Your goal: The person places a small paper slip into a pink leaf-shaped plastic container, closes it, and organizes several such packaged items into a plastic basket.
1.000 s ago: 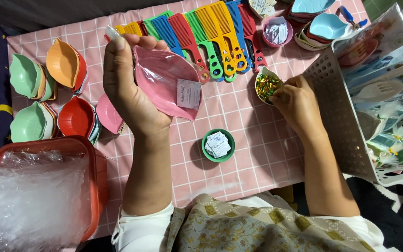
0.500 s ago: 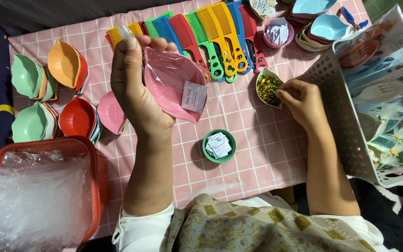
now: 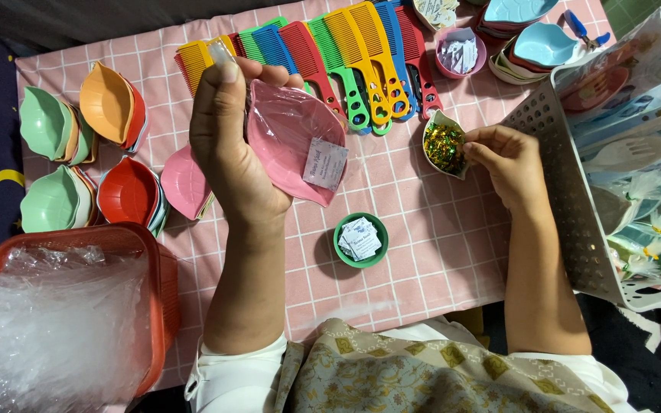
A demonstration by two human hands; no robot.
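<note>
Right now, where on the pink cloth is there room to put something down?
Bare cloth lies between the small green cup and the white basket. It is crowded along the combs and by the bowl stacks.

Left hand (image 3: 227,145) around a bagged pink leaf-shaped dish (image 3: 288,138); right hand (image 3: 503,157) fingers at a small dish of glittery bits (image 3: 444,145).

Short white sleeves (image 3: 231,371), bare forearms, and an olive floral-patterned cloth (image 3: 392,375) (gold motifs) over the lap
</note>
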